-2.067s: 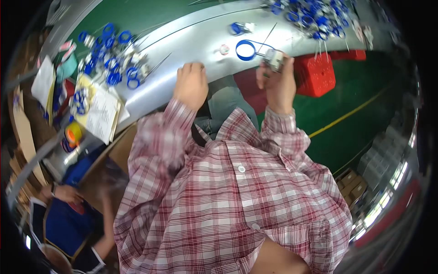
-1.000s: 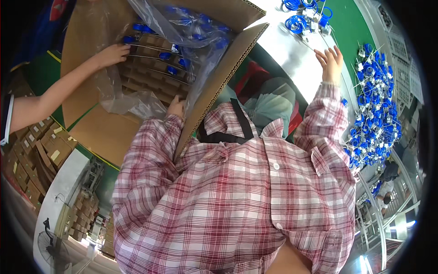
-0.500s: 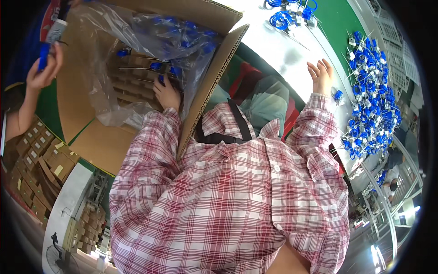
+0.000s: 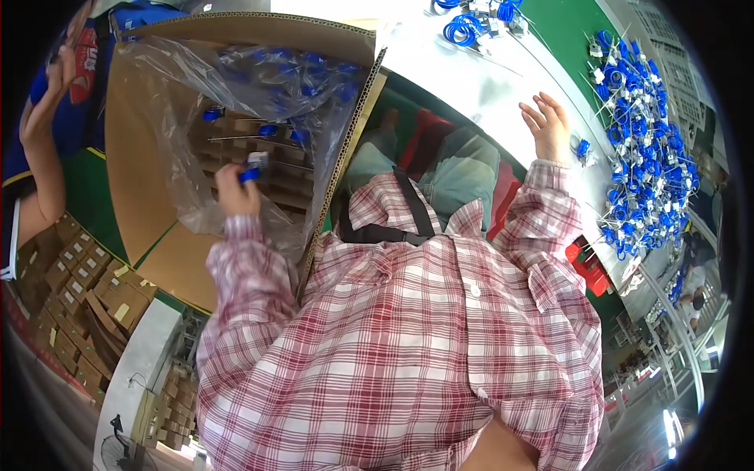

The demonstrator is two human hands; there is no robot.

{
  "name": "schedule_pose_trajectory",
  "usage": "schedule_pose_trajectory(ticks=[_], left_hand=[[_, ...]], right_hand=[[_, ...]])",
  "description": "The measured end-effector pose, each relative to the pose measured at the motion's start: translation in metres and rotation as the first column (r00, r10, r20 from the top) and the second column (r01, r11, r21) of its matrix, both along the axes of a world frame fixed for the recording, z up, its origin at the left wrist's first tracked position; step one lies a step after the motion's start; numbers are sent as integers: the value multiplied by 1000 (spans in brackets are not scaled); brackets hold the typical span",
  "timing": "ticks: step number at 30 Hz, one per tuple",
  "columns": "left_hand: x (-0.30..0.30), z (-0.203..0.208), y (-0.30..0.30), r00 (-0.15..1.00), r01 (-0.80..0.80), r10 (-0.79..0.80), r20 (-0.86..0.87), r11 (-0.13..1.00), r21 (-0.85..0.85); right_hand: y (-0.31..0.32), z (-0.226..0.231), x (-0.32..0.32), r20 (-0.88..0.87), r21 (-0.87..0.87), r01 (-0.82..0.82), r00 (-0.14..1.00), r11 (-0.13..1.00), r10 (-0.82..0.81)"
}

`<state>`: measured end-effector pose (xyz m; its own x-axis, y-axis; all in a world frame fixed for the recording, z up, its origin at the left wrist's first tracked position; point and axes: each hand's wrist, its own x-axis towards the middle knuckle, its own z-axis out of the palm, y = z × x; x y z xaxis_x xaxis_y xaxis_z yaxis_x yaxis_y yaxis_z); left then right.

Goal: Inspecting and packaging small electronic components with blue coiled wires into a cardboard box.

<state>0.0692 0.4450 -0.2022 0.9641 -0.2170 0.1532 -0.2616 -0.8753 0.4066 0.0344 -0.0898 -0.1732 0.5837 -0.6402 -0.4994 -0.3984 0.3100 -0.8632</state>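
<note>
My left hand [image 4: 236, 193] is inside the open cardboard box [image 4: 135, 161], its fingers closed on a small blue coiled cable [image 4: 250, 173] with a whitish tag or connector. Beneath it, more blue coils with thin rods, such as one blue coil [image 4: 268, 130], lie on brown cardboard pieces. Clear plastic lining [image 4: 169, 94] bunches around the box's inside. My right hand [image 4: 547, 132] hovers over or rests on the white table [image 4: 487, 90], fingers spread and holding nothing. A single blue coil [image 4: 582, 147] lies just to its right.
A large pile of blue coiled cables [image 4: 640, 149] covers the table's right side, with a smaller group [image 4: 463, 30] at the far edge. Another person's hand [image 4: 49, 94] is beyond the box at left. Stacked small cartons [image 4: 75, 263] stand at lower left.
My left hand has moved left and nearer inside the box, bringing a blue coiled cable with it. The other person's hand has shifted left; the blue item it held no longer shows.
</note>
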Motion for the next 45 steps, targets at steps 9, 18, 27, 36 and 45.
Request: schedule_pose_trajectory(ticks=[9,18,27,36,45], left_hand=[[30,213,-138,935,135,205,289,549,-825],[34,212,-235,685,612,-654,321,278,-740],[48,278,-282,379,775,-924,-40,341,-533],[48,295,-306,89,897,-996,-11,85,-435],[35,264,-330,264,826,-956,126,156,-542]], right_hand=[[120,102,15,402,159,-690,699,706,592],[126,178,-15,599,285,-509,756,812,264],[119,206,-40,469,80,-53,883,995,10],[110,206,-50,507,-262,195,861,945,-38],[107,217,-57,457,-401,188,889,897,17]])
